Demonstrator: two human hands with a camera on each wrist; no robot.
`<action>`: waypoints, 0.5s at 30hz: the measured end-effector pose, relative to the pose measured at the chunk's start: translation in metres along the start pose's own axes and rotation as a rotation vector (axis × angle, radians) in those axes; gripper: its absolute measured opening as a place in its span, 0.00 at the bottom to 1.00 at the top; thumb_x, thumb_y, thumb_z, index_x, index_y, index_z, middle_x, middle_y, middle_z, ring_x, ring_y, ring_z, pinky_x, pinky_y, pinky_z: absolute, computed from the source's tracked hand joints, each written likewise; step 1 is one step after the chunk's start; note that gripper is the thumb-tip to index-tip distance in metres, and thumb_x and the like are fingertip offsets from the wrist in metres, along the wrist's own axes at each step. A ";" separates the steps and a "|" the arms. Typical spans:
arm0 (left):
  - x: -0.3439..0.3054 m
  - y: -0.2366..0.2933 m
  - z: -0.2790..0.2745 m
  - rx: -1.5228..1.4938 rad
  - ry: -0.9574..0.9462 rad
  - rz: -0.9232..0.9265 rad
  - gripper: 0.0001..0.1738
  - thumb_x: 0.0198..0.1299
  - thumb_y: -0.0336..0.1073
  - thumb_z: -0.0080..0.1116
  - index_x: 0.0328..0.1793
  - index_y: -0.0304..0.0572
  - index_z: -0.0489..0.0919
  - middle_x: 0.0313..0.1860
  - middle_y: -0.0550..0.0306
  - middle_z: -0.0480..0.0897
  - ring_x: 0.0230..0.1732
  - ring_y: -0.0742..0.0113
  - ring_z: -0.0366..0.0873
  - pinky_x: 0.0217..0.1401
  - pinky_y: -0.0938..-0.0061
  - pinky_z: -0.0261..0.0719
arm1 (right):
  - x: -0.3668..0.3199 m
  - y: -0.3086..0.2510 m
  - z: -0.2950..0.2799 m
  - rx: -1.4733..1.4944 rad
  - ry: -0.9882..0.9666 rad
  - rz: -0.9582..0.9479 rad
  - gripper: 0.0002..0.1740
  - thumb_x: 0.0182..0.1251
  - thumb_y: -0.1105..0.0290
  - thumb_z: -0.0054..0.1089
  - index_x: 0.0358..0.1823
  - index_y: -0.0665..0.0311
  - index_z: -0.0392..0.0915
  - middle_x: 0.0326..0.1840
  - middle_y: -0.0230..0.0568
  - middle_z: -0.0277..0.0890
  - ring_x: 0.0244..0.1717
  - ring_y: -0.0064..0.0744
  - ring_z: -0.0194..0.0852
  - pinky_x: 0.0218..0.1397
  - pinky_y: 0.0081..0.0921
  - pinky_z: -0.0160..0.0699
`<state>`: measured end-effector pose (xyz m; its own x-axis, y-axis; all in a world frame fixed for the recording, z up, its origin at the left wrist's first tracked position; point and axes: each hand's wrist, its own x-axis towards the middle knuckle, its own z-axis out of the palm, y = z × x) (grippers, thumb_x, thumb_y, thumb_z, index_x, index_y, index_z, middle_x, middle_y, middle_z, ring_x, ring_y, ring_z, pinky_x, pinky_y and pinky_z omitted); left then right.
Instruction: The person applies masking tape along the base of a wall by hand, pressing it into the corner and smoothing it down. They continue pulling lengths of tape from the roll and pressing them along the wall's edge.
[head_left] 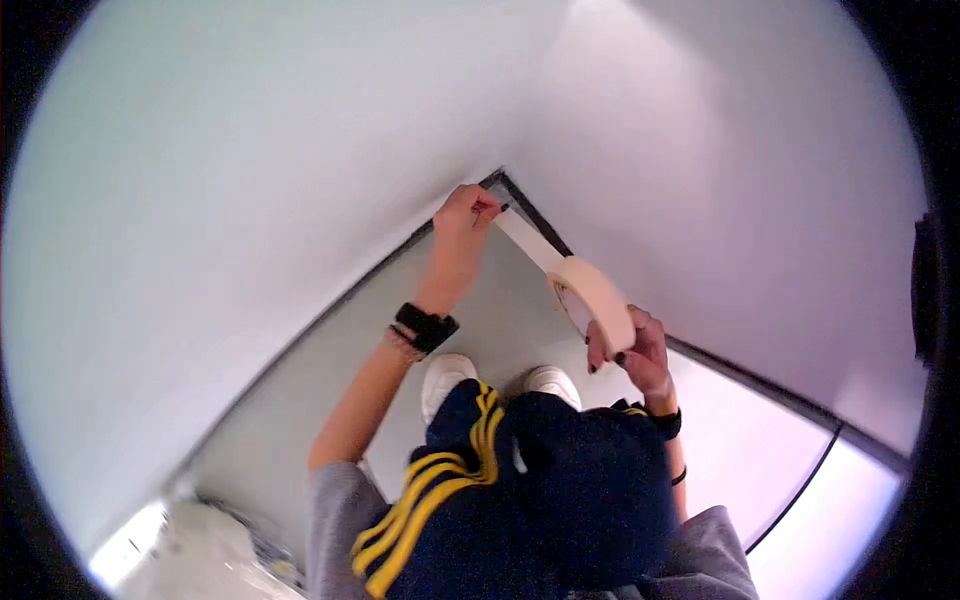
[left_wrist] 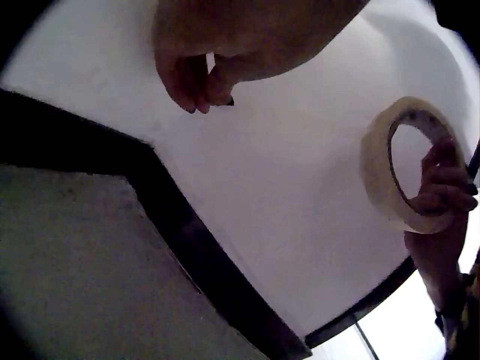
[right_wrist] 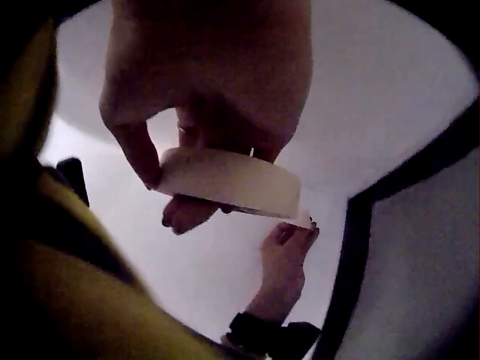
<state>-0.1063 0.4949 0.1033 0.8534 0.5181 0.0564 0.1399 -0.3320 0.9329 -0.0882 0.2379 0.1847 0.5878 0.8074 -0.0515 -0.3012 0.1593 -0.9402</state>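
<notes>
A roll of cream masking tape (head_left: pixel 606 308) is gripped by my right hand (head_left: pixel 648 358), its fingers passing through the ring and the thumb on the outside. From the roll a pulled-out strip of tape (head_left: pixel 528 240) runs up toward the corner. My left hand (head_left: pixel 462 225) pinches the strip's free end between thumb and fingers, close to where the two walls meet. In the left wrist view that hand (left_wrist: pixel 225 49) is in front of the white wall, above the dark skirting. The right wrist view shows the roll (right_wrist: pixel 232 180) edge-on, with the left hand (right_wrist: pixel 286 259) beyond it.
Dark skirting (head_left: pixel 540 222) edges both white walls (head_left: pixel 250 170) at the grey floor (head_left: pixel 370 320). White shoes (head_left: pixel 449 385) stand just below the hands. Whitish crumpled material (head_left: pixel 205 550) lies at the lower left. A bright panel with a dark seam (head_left: pixel 800 495) is at the right.
</notes>
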 end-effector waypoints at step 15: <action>0.031 -0.031 0.005 0.501 0.101 0.489 0.13 0.48 0.15 0.45 0.40 0.34 0.69 0.40 0.46 0.70 0.41 0.46 0.70 0.41 0.60 0.72 | 0.010 0.034 0.035 -0.809 0.239 0.034 0.19 0.56 0.61 0.63 0.45 0.65 0.78 0.30 0.50 0.78 0.33 0.46 0.76 0.38 0.33 0.72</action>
<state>-0.0819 0.5169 0.0744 0.8299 0.2793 0.4829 -0.0128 -0.8559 0.5171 -0.1193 0.2715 0.1642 0.7588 0.6478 -0.0680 0.2556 -0.3922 -0.8836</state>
